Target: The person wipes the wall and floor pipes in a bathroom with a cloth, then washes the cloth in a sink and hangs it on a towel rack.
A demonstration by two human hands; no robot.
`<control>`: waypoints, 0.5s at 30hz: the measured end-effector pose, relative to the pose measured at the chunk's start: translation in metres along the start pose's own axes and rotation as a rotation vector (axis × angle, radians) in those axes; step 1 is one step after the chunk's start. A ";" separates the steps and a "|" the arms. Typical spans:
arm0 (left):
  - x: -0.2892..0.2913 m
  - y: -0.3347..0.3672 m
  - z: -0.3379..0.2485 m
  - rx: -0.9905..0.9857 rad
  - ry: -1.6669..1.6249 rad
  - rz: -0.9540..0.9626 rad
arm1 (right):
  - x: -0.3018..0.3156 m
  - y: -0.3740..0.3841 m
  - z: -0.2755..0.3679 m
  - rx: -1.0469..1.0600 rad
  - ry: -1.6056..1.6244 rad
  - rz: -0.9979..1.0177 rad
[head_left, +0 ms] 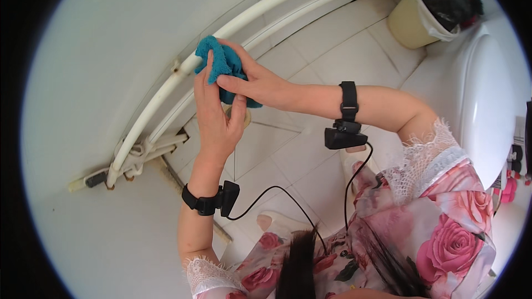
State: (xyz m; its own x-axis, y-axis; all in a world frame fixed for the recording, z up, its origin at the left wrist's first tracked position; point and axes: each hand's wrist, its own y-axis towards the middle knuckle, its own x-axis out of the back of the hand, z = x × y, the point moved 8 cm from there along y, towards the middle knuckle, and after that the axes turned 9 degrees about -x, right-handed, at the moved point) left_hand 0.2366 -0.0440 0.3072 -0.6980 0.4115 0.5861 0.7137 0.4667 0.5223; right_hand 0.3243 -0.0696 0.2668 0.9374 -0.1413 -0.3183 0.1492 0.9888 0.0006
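Observation:
A teal cloth (219,61) is bunched up against the upper white wall pipe (266,4). My right hand (259,84) grips the cloth from the right, its fingers partly hidden behind the folds and its thumb in front. From below, my left hand (213,124) holds the cloth's left and lower part between its fingers and thumb. Part of the cloth hangs beneath my right thumb.
A lower white pipe (310,19) runs alongside the upper one. Valve fittings (133,158) sit at the left pipe end. At the far right stand a beige bin (407,25) with a black bag and a white curved fixture (487,94). Cables (288,191) trail from my wrist straps.

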 end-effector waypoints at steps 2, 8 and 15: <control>-0.011 0.025 -0.009 -0.075 -0.054 0.052 | 0.023 0.013 0.023 0.106 -0.105 -0.122; -0.010 0.045 -0.026 -0.251 0.344 -0.139 | 0.057 0.019 0.072 0.718 -1.166 -0.436; -0.018 0.041 -0.013 -0.260 0.323 -0.002 | 0.126 -0.005 0.053 0.907 -1.633 -0.505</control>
State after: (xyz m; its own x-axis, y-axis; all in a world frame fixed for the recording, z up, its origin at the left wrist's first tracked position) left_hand 0.2794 -0.0426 0.3263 -0.6746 0.1249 0.7276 0.7324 0.2365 0.6384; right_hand 0.4586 -0.0945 0.2768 0.0243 -0.7933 0.6083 0.0484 0.6087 0.7919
